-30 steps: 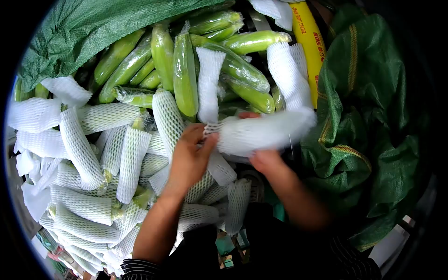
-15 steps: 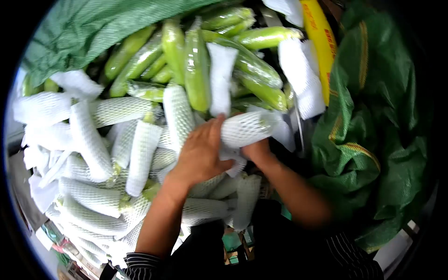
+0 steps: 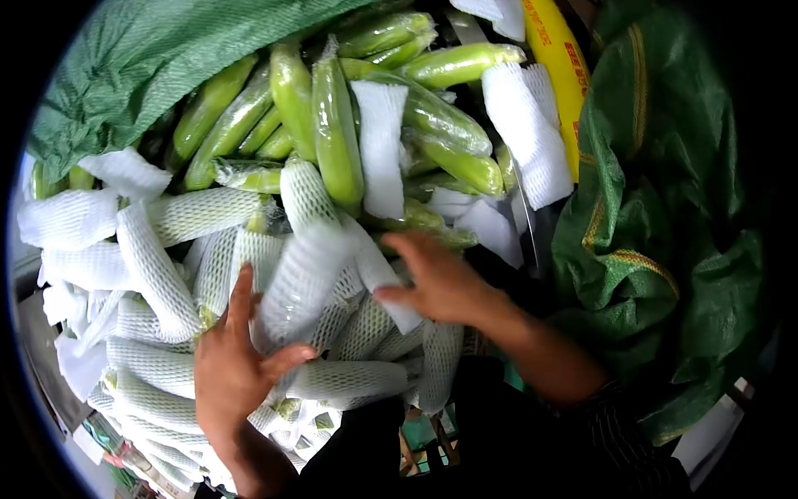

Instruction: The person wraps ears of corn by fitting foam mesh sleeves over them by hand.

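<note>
A blurred foam-sleeved vegetable point(image 3: 303, 283) is over the sleeved pile point(image 3: 349, 379), its lower end by the left hand's point(image 3: 231, 368) spread thumb and forefinger; contact is unclear. The right hand point(image 3: 440, 281), well apart from it, is open too, nearer the film-wrapped vegetables point(image 3: 337, 125) beyond.

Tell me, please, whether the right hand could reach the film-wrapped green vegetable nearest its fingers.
Probably yes: the right hand looks empty, and nothing seems to block its way to the green vegetable.
</note>
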Demonstrator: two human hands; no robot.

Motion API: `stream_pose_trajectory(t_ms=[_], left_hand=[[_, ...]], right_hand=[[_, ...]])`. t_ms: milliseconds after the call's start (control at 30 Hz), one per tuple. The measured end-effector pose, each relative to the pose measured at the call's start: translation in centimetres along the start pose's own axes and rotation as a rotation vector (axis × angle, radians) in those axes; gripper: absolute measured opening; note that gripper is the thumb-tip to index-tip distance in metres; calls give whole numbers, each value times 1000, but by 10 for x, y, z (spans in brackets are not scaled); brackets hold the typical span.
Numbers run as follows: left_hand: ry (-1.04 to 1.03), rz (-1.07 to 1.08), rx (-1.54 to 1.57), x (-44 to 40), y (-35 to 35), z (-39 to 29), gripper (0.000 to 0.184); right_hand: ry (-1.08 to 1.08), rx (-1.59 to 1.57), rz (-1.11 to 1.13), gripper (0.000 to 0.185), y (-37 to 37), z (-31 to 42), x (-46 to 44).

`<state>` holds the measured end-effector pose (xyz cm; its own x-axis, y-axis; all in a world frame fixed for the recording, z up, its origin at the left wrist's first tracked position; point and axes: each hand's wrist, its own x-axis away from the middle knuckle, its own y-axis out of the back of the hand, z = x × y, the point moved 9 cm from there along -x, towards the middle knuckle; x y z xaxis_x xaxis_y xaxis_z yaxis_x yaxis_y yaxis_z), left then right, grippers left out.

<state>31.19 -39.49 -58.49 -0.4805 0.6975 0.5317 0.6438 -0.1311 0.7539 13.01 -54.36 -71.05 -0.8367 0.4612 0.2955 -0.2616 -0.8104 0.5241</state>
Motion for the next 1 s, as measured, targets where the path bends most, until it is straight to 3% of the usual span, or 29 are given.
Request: stream_pose_trajectory(t_ms=[67,133,233,300,333,400,467,500,567,600,633,667,700,733,767,800,833,933,967,1000], left_hand=[[-174,-268,-188,1,3,-1,95],[-234,-442,132,-8,12,-20,59],[-536,-335,299,-13,-15,-79,51],[-784,-306,286,-9,-21,-111,45],[-883,-329,294,-6,-21,-121,42],[-874,-363,515,-9,-20,-117,37],[-637,-390,911,-24,-18,-87,33],[-332,-141,1216,-41,-32,-70,31],[-388,155,1349,-57,-60,-76,42],[-495,238,1248,-54,-76,-93,48],[-646,386,1224,-47,-94,-108,57],[-619,392,1365,-37,-99,-114,62],[-449,482,1481,-35,-104,-112,66],[-268,576,1589,-32,-111,-108,69],[-347,617,1569,-34,-116,-106,72],[-427,657,1550,-36,-118,-106,75],[-408,620,1601,-36,-123,-106,74],[-445,561,1585,-41,-127,-110,75],[-491,576,1519,-40,-129,-107,74],[-537,590,1452,-39,-134,-106,74]], right_hand=[[0,1,87,50,-37,-4,6],[11,26,87,48,-49,-6,8],[121,45,-145,42,-4,-1,17],[-24,-291,-79,38,43,7,24],[107,-418,-60,33,71,21,36],[402,-381,203,29,98,47,48],[557,-269,268,23,106,64,50],[640,-213,302,21,106,72,52],[720,-350,101,10,106,92,53],[753,-422,-4,6,102,100,53],[801,-270,4,5,89,105,54],[853,-122,6,4,76,110,56],[893,-125,-117,19,77,112,54],[789,-148,-233,36,83,106,50],[682,-181,-339,54,87,99,48],[443,-229,-432,73,96,81,46],[318,-76,-450,82,100,70,44],[2,-222,-302,81,82,16,52],[-127,-526,-260,68,69,-1,51],[-47,-604,-194,60,66,6,50]])
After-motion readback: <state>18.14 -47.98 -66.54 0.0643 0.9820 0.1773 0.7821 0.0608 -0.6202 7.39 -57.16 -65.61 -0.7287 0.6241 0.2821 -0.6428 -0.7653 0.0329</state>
